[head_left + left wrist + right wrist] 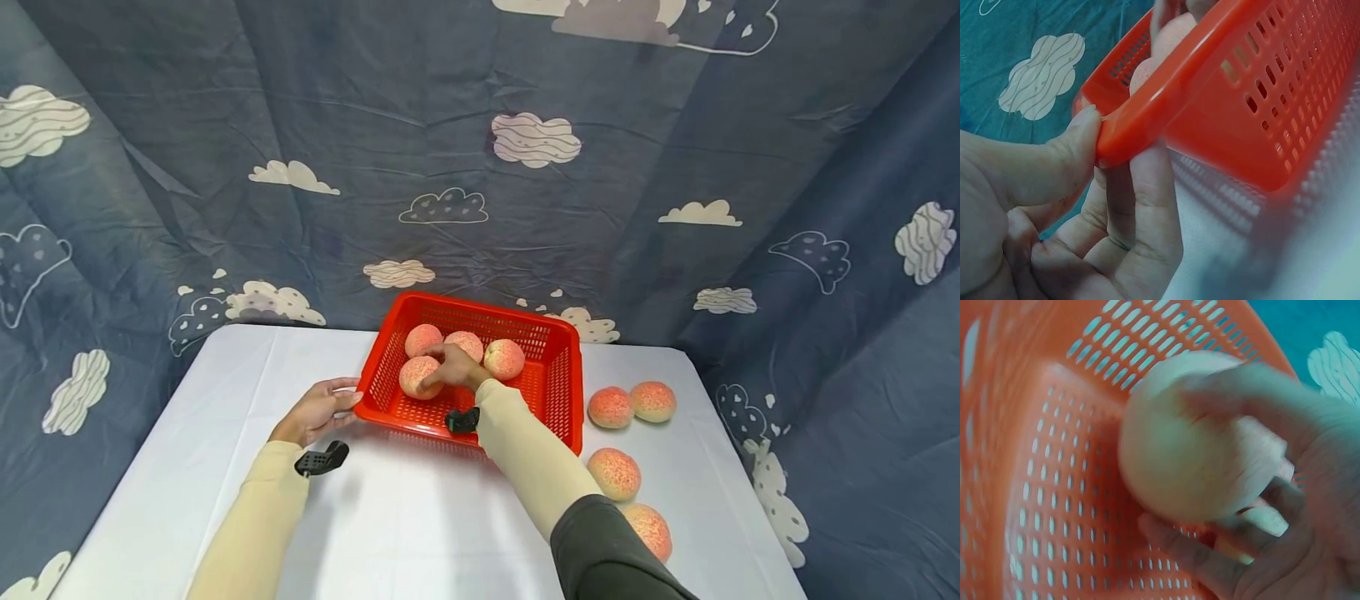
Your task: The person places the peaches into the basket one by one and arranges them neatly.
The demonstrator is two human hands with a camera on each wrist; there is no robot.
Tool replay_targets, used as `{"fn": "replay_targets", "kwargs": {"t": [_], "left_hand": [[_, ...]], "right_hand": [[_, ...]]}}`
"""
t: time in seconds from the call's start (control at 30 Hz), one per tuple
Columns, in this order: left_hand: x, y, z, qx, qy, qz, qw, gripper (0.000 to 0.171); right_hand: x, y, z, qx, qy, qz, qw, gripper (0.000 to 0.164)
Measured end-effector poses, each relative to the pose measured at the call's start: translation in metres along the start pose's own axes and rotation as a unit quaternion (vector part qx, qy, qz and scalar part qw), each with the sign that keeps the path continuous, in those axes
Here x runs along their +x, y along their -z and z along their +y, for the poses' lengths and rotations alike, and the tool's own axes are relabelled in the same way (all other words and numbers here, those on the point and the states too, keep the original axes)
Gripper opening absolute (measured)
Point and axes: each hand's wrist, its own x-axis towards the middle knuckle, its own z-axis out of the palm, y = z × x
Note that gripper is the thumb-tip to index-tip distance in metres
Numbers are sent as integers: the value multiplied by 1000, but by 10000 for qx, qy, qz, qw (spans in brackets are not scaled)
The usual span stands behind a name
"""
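— How does it all lie?
— Cloud-print curtain [360,125] behind the red basket [564,379]; white table [420,525] beneath it.
— And the hands?
— Left hand [318,411] pinches the rim at the basket's near-left corner; right hand [457,368], inside the basket, is clasped round a peach [415,379]; three other peaches [504,359] lie in there too; four more peaches [613,473] rest to the basket's right.

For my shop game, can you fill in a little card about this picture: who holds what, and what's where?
Container: red rectangular plastic basket with slots
Left hand: pinches the basket's near-left corner
Right hand: grips a round pink-and-yellow peach inside
Also inside: three more peaches
Outside, right: four peaches on the white cloth-covered table
Behind: dark blue cloth with pale clouds
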Motion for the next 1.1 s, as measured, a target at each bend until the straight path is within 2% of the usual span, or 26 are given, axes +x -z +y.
{"fn": "replay_targets", "kwargs": {"t": [0.1, 0.37, 0.63, 0.93, 1.1], "left_hand": [[0, 0, -1, -21, 10, 0, 10000, 51], [0, 1, -1, 56, -15, -15, 10000, 52], [-2, 0, 2, 68, 34, 9, 10000, 53], [-2, -1, 2, 141, 2, -13, 9999, 53], [-2, -2, 2, 157, 59, 71, 9998, 52]], "right_hand": [[0, -5, 1, -161, -61, 54, 9998, 60], [2, -10, 2, -33, -317, 94, 9994, 64], [6, -14, 2, -165, -235, 167, 9995, 60], [8, -14, 4, 230, -373, -79, 9990, 67], [5, -11, 2, 155, -324, -156, 9992, 65]]}}
